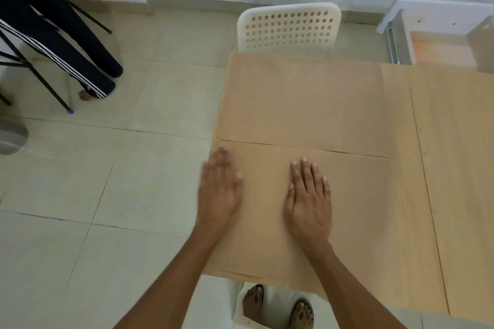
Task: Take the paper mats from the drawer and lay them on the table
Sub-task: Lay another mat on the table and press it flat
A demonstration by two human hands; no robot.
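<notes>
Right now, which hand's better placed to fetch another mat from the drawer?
Right hand. It lies flat on the near paper mat, on the side of the open drawer at far right. The left hand is at the table's left edge, farther away.

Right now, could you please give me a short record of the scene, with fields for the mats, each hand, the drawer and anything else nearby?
mats: two brown paper mats, near mat and far mat, flat on the light wooden table, edges meeting
left hand: left hand flat at the near mat's left edge, blurred
right hand: right hand flat on the near mat
drawer: white drawer open, far right
nearby: white perforated plastic chair beyond the table
</notes>
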